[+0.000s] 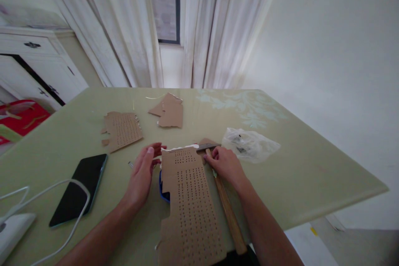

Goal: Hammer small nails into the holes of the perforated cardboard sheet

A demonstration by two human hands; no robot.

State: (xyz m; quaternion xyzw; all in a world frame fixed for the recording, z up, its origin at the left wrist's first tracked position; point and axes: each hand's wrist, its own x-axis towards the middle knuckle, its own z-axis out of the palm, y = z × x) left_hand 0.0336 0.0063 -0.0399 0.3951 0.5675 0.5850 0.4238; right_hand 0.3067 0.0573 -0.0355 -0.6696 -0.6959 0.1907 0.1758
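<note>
A long strip of brown cardboard [190, 203] full of small punched holes lies on the green table [311, 166], over something blue [163, 191] and white. My left hand [141, 174] rests flat beside the strip's upper left edge, fingertips touching it, fingers apart. My right hand [226, 164] lies over the upper part of a wooden-handled hammer [227, 203], close to its metal head [207, 146]; the handle runs back toward me along the strip's right side.
Two more cardboard pieces, a punched one [123, 129] and a plain one [170, 111], lie farther back. A clear plastic bag [249, 143] is at right. A dark phone [79, 187] and a white cable [46, 191] sit at left. A small nail [130, 164] lies near my left hand.
</note>
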